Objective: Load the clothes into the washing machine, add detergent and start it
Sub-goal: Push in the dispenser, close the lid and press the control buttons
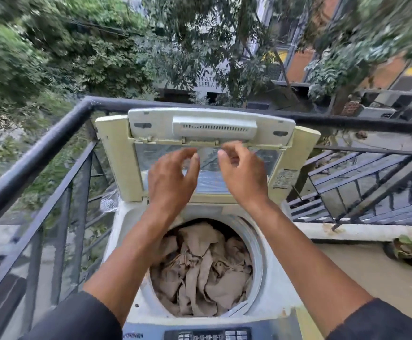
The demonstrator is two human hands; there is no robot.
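A white top-loading washing machine (123, 231) stands on a balcony with its folding lid (116, 153) raised upright. Crumpled beige clothes (205, 273) fill the round drum. Both my hands are stretched out in front of the raised lid, just below its upper folded panel. My left hand (170, 177) has loosely curled fingers and holds nothing. My right hand (241, 173) is likewise loosely curled and empty, its fingertips close to the lid's hinge edge. The control panel (207, 336) with buttons shows at the bottom edge. No detergent is in view.
A black metal railing (35, 153) runs along the left and behind the machine. A low ledge (347, 231) and more railing lie to the right, with a potted plant (411, 249) at the far right. Trees and buildings lie beyond.
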